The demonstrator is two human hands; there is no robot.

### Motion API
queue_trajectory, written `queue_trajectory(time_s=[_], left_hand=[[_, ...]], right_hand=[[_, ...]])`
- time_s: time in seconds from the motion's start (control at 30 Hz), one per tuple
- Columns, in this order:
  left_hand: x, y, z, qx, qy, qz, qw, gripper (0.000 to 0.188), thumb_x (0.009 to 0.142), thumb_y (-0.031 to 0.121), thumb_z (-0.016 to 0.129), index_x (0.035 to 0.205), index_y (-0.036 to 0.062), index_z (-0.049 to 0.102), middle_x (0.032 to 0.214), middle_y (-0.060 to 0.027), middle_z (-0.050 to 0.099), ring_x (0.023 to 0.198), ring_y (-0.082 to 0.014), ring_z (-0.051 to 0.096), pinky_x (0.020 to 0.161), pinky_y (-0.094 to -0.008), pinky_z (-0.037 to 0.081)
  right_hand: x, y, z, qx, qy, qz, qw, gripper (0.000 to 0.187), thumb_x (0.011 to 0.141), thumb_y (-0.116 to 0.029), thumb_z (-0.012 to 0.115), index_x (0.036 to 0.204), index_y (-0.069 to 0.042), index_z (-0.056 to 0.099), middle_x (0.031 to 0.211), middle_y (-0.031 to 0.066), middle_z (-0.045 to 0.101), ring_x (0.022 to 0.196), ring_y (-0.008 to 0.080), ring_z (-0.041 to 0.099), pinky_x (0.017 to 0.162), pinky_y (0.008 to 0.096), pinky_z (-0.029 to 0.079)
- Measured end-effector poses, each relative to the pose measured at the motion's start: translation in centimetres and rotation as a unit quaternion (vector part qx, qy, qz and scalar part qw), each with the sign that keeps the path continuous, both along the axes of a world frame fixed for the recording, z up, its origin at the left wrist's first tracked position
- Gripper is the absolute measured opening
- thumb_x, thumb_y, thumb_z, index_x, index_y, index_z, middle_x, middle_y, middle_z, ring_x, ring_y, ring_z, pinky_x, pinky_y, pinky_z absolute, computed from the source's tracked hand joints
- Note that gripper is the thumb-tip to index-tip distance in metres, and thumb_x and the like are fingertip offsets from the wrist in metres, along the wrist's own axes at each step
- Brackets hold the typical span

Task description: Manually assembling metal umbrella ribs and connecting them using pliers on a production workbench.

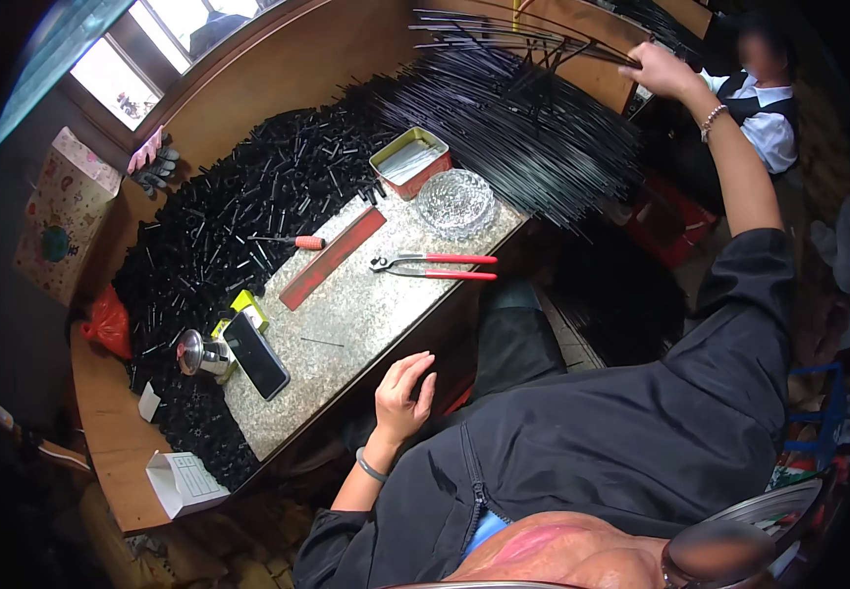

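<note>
My right hand (665, 71) is stretched out to the far right, its fingers closed round the ends of several thin black rods (543, 37). These rods fan out to the left above a big heap of similar long rods (533, 128). My left hand (403, 398) hovers beside the near edge of the stone slab (346, 339), holding nothing, fingers loosely bent and thumb apart. Red-handled pincers (435, 267) lie on the slab near a cut-glass bowl (455, 203). A short thin rod (322, 343) rests on the slab closest to my left hand.
Short black pieces (248, 187) are heaped behind the slab. A red flat bar (333, 257), a red-handled tool (292, 241), a rectangular tin (410, 160) and a phone (256, 355) lie around. A white box (186, 483) stands at the near left. Another person (759, 108) is at the far right.
</note>
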State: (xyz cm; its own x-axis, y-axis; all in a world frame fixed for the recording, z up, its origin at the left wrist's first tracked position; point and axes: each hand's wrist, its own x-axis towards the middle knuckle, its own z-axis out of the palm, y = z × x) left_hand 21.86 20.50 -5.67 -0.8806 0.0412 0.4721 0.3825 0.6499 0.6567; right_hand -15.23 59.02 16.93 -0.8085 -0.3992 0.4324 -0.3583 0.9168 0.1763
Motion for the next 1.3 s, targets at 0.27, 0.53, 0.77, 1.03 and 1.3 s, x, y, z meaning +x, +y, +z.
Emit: queue_trajectory(time_s=[0.27,0.53,0.77,1.03,1.3], left_hand=[[-2.9,1.2,2.3,-0.022,0.010,-0.051,0.998,0.026,0.077,0.003,0.064,0.103,0.0032,0.062,0.102,-0.0144,0.063,0.091,-0.0293,0.062,0.079,-0.0335,0.050],[-16.6,6.0,6.9,-0.105,0.046,-0.070,0.991,0.043,0.080,0.020,0.065,0.117,0.0028,0.053,0.100,-0.0152,0.059,0.087,-0.0303,0.059,0.075,-0.0357,0.049],[-32.9,10.3,8.6,0.314,-0.264,-0.054,0.910,0.060,0.084,0.042,0.063,0.121,-0.0020,0.047,0.066,0.0006,0.050,0.049,-0.0067,0.043,0.041,-0.0219,0.037],[-38.3,13.8,9.2,0.376,-0.213,-0.115,0.894,0.023,0.088,0.028,0.061,0.090,0.0054,0.064,0.056,0.0068,0.044,0.043,-0.0036,0.035,0.039,-0.0207,0.027],[-40.1,15.5,8.6,0.351,-0.019,-0.132,0.927,0.015,0.085,0.015,0.065,0.077,0.0025,0.061,0.059,0.0047,0.052,0.048,-0.0013,0.041,0.044,-0.0175,0.030]], right_hand=[[1.2,-1.3,2.2,-0.037,-0.046,-0.048,0.997,0.026,0.079,-0.028,0.066,0.081,-0.002,0.061,0.080,0.0120,0.062,0.076,0.0269,0.060,0.065,0.0374,0.046],[3.6,-2.5,2.9,-0.021,-0.029,-0.102,0.994,0.019,0.078,-0.025,0.066,0.082,-0.007,0.064,0.087,0.0083,0.065,0.084,0.0256,0.063,0.069,0.0401,0.049],[5.6,-2.0,2.4,-0.042,-0.032,-0.057,0.997,0.016,0.077,-0.023,0.064,0.083,-0.008,0.062,0.081,0.0082,0.064,0.080,0.0263,0.062,0.065,0.0401,0.047],[6.7,0.9,1.1,-0.079,-0.013,-0.038,0.996,0.016,0.075,-0.018,0.064,0.088,-0.008,0.063,0.085,0.0103,0.063,0.086,0.0286,0.060,0.074,0.0390,0.045],[4.7,5.4,-0.2,-0.181,0.017,-0.023,0.983,0.024,0.079,-0.027,0.068,0.088,-0.005,0.063,0.079,0.0092,0.063,0.082,0.0248,0.061,0.072,0.0344,0.046]])
